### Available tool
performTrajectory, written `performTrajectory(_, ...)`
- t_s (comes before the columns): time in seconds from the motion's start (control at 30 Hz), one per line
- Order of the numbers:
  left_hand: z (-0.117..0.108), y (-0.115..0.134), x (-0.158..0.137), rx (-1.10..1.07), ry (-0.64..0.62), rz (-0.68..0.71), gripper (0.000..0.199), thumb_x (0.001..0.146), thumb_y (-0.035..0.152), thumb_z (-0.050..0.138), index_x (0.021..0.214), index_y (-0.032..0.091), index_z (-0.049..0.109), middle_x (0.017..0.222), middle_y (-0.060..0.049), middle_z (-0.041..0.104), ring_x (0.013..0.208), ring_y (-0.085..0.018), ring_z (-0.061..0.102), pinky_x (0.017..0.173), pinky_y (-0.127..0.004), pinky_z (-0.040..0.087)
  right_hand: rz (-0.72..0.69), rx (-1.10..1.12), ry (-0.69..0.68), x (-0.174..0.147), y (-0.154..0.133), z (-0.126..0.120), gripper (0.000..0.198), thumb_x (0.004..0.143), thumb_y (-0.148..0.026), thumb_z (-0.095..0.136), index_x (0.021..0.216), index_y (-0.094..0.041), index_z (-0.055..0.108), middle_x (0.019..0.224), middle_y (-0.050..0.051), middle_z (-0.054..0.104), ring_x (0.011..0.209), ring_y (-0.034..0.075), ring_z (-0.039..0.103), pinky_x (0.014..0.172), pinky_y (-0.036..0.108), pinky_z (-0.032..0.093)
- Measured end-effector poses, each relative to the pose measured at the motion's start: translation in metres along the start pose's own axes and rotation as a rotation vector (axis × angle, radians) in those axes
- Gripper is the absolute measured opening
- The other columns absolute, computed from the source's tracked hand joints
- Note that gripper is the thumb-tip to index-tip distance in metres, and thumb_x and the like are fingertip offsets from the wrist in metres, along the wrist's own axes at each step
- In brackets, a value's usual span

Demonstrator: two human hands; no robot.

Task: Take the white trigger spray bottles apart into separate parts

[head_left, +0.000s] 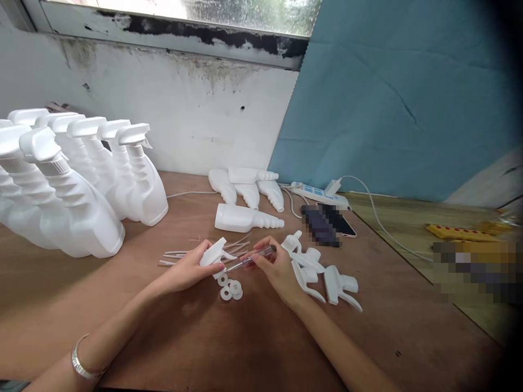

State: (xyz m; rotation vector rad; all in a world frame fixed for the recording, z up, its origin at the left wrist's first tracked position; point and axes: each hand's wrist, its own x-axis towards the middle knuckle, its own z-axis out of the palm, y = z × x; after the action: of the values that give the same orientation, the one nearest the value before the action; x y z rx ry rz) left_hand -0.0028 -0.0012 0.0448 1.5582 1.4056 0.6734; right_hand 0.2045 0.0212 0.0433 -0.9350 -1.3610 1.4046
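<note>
My left hand (194, 268) grips a white trigger spray head (213, 253) over the middle of the table. Closed round the clear handle of a screwdriver (247, 261) is my right hand (278, 270). The screwdriver's metal shaft points left, its tip at the spray head; whether they touch I cannot tell. Below the spray head lie several white ring washers (231, 289). Thin white dip tubes (175, 254) are spread behind my left hand. Several loose spray heads (312, 270) rest to the right of my right hand.
Several assembled white spray bottles (141, 188) stand in rows at left. Bottles without heads (241, 218) lie at the back. A power strip (318, 194) with cables and two phone-like dark objects (327, 224) sit at the back right. A blue sheet (392, 98) covers the wall.
</note>
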Motion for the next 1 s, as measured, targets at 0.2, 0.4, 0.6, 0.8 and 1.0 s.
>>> performTrajectory(0.2,0.0,0.0,0.005,-0.058,0.196,0.053,0.036,0.068,0.048,0.06,0.082,0.019,0.046,0.073,0.0,0.054,0.069,-0.018,0.048,0.061,-0.024,0.033,-0.005,-0.051,0.278,0.009,0.01,-0.007,0.024,0.073,-0.041,0.058,0.071,-0.02,0.046,0.049,-0.006,0.051,0.038,0.01,0.047,0.035,0.021,0.037)
performTrajectory(0.4,-0.001,0.005,0.009,-0.464,0.301,-0.051,0.035,0.07,0.049,0.056,0.079,0.02,0.039,0.053,0.007,0.04,0.041,-0.006,0.032,0.041,-0.018,0.022,-0.052,-0.187,0.248,0.02,0.024,-0.017,0.037,0.081,-0.045,0.043,0.053,-0.021,0.037,0.054,-0.001,0.053,0.056,0.014,0.052,0.055,0.026,0.041)
performTrajectory(0.6,0.001,-0.003,0.011,-0.636,-0.098,-0.108,0.034,0.074,0.048,0.054,0.077,0.02,0.035,0.052,0.008,0.039,0.033,-0.003,0.027,0.035,-0.017,0.013,-0.095,-0.365,0.205,0.031,0.036,-0.016,0.035,0.081,-0.042,0.043,0.054,-0.021,0.043,0.067,0.001,0.054,0.083,0.021,0.051,0.074,0.031,0.037)
performTrajectory(0.8,0.003,-0.007,0.013,-0.642,-0.113,-0.104,0.032,0.075,0.048,0.052,0.078,0.02,0.037,0.054,0.008,0.041,0.033,-0.004,0.034,0.034,-0.016,0.02,-0.125,-0.432,0.169,0.039,0.044,-0.012,0.036,0.083,-0.042,0.039,0.053,-0.022,0.042,0.06,-0.001,0.048,0.075,0.02,0.05,0.076,0.031,0.035)
performTrajectory(1.0,0.003,-0.007,0.015,-0.655,-0.045,-0.152,0.035,0.072,0.05,0.053,0.079,0.02,0.038,0.052,0.008,0.042,0.033,-0.004,0.035,0.033,-0.016,0.022,-0.057,-0.354,0.134,0.028,0.039,-0.007,0.039,0.083,-0.044,0.04,0.053,-0.02,0.044,0.077,0.004,0.065,0.095,0.024,0.055,0.079,0.032,0.035)
